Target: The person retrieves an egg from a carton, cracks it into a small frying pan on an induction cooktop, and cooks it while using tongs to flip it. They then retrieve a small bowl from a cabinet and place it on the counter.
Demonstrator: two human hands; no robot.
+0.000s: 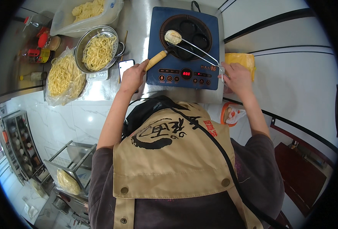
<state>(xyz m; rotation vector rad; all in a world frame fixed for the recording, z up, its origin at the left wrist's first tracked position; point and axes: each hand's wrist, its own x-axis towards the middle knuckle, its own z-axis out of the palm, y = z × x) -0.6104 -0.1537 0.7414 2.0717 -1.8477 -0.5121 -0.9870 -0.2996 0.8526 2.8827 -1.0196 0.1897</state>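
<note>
A black pan with several round hollows (189, 43) sits on a blue induction cooker (154, 37) with a lit red display. My left hand (134, 75) grips the end of its wooden handle (156, 60) between thumb and fingers. In my right hand (237, 76) is a pair of metal tongs (204, 53), held near the bent end. Their far tips reach over the pan, and a browned fried egg (173, 37) is at the tips, above the pan's left side. How firmly the tips hold it is hard to see.
Left of the cooker, a steel colander of noodles (99, 53) rests on a digital scale (98, 75). A phone (126, 67) lies near my left hand. Bagged noodles (63, 75), a plastic tub (84, 24) and condiment bottles (38, 55) stand farther left. A yellow package (240, 58) is at right.
</note>
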